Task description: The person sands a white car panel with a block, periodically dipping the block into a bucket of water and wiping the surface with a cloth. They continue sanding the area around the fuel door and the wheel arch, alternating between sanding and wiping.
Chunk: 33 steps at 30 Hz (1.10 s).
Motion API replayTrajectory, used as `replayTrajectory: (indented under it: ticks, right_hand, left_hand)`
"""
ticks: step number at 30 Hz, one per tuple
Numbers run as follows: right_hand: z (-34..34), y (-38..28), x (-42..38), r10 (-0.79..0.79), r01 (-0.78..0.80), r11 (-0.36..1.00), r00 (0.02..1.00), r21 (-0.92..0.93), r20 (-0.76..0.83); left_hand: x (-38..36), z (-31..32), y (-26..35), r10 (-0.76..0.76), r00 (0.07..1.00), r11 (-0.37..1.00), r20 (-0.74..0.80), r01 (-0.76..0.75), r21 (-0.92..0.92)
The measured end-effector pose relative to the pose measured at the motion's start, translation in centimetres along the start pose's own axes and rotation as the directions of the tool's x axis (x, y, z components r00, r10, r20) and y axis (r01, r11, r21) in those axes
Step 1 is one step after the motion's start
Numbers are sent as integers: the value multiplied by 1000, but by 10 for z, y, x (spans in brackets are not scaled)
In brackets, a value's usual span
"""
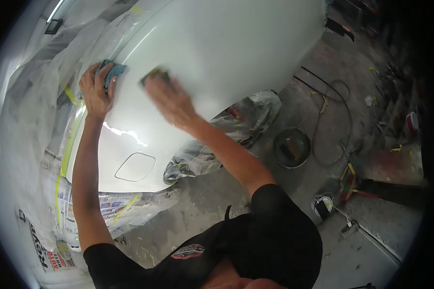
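Observation:
A white car body panel [197, 58] with a fuel flap outline [135, 167] fills the upper middle of the head view. My left hand [97, 89] is closed around a crumpled blue cloth [112, 73] near the panel's masked edge. To its right, my right hand [171, 101] is smeared by motion and lies over the panel, gripping a dark sanding block [154, 75]. That block is blurred, and its underside is hidden against the white surface.
Plastic sheeting [29, 115], newspaper [118, 204] and yellow-green tape [65, 161] border the panel. Plastic wraps the wheel [250, 115]. On the floor are a round basin [291, 147] holding brownish water and a dark object, a hose [350, 130], and a white cable [340, 210].

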State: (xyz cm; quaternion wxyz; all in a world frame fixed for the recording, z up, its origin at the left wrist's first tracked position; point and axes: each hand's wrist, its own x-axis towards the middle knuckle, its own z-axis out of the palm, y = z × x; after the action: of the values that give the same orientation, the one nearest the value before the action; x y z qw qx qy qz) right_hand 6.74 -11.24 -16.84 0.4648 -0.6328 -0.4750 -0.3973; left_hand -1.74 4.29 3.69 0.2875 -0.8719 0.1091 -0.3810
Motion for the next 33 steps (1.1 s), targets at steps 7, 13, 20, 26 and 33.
replayTrajectory:
  ticks: [7,13,20,26,33]
  right_hand:
    - [-34,195,-64,792,-788,562,426,251,-437]
    - [-4,53,-22,675,-697,709,715,-111,-181]
    - [-47,171,-46,812,-801,542,421,255,-404]
    - [-19,129,-22,701,-729,676,594,104,-393]
    - [-29,138,-42,597,-594,796,743,114,-303]
  left_hand:
    - [2,5,-3,38,999,999,31,-39,12]
    - [-1,3,-5,74,996,995,53,-77,60]
    - [1,7,-5,111,993,993,37,-112,45]
    - [4,2,-2,102,994,993,47,-104,55]
    - [-3,6,-5,95,994,991,57,-100,87]
